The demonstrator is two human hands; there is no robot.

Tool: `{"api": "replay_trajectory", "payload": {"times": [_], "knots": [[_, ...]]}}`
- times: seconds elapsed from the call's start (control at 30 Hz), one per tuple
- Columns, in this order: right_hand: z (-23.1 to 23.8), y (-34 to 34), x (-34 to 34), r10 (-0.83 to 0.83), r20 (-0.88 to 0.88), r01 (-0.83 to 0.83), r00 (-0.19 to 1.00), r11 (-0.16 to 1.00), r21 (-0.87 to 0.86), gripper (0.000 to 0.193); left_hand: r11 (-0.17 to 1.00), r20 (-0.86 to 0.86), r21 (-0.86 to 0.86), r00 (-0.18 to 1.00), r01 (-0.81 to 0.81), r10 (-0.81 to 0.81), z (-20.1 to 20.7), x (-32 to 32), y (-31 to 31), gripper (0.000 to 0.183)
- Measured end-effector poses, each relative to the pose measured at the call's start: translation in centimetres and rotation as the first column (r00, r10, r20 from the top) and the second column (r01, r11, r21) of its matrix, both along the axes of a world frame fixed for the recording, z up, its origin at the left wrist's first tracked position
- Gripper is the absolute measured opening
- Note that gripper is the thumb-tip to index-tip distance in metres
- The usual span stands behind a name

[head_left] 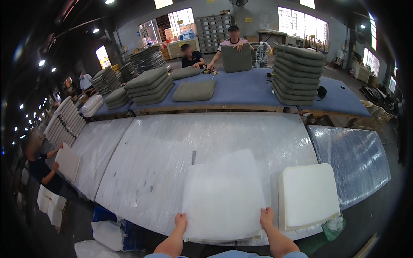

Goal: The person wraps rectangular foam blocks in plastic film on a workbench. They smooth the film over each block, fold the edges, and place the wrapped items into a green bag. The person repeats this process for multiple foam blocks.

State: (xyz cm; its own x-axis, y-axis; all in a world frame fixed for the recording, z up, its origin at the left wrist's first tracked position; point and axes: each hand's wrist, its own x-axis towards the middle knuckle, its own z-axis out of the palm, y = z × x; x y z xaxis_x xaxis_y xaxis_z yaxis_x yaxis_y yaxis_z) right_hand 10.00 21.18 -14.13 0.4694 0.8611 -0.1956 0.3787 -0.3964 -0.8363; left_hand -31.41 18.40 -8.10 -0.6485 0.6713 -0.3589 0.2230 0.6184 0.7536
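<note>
A white, soft-looking sheet of padding (223, 193) lies in front of me on the plastic-wrapped table. My left hand (181, 221) is closed on its left edge near the front corner. On the opposite edge, my right hand (266, 217) pinches the sheet at about the same height. A paler edge peeks out under the sheet's front, but what lies beneath is mostly hidden. Just right of my right hand rests a thick white foam cushion (309, 195) with rounded corners and a cream-coloured side.
Beyond my table (146, 150), a blue-topped table (254, 88) bears stacks of grey-green cushions (297, 77). Two people sit or stand behind it. At left, another person handles a white cushion (68, 161). A green bag (334, 228) hangs at the near right; a blue bin (133, 236) stands lower left.
</note>
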Motion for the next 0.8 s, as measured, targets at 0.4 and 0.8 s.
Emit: {"api": "replay_trajectory", "payload": {"times": [0.4, 0.8], "knots": [[-1.5, -0.8, 0.1, 0.040, 0.013, -0.038, 0.999, 0.984, -0.171, 0.047, 0.994, 0.234, -0.095, 0.972, 0.052, -0.028, -3.7, -2.0, -2.5, 0.033], [-0.5, -0.9, 2.9, 0.251, -0.181, -0.291, 0.951, 0.924, -0.247, 0.035, 0.961, 0.287, -0.110, 0.933, 0.255, -0.215, -5.6, -2.8, -5.5, 0.033]]}}
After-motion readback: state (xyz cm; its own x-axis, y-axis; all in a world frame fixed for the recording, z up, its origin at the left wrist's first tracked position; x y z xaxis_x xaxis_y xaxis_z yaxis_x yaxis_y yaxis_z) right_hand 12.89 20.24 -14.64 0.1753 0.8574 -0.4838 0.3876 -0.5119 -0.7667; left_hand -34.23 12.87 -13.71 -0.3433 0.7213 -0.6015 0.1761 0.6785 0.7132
